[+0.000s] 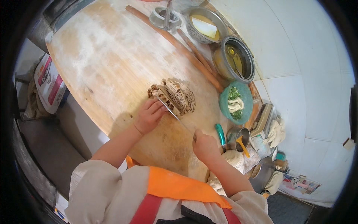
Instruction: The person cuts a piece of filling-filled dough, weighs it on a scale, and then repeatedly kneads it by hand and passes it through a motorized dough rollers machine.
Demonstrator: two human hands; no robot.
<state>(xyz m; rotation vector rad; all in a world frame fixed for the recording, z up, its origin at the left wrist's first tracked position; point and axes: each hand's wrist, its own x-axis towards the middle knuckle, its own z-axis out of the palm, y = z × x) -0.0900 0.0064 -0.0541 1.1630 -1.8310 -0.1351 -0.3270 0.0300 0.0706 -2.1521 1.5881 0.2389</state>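
A layered dough (179,98) with dark brown filling between its thin pale sheets lies on the floury wooden board (97,71). Its cut face shows many fine layers on the right side. My left hand (151,115) rests at the dough's near left end, with its fingers bent and gripping it. My right hand (206,146) is closed round the handle of a knife (168,108), right of and nearer than the dough. The thin blade slants up and left along the dough, close to my left fingertips. Most of the handle is hidden in my fist.
A long rolling pin (175,44) lies beyond the dough. Along the right edge stand a metal pot of yellow oil (249,61), a basin (223,22), a green bowl (225,108) of chopped greens and a metal cup (232,135). A teal-handled tool (220,133) lies beside the cup.
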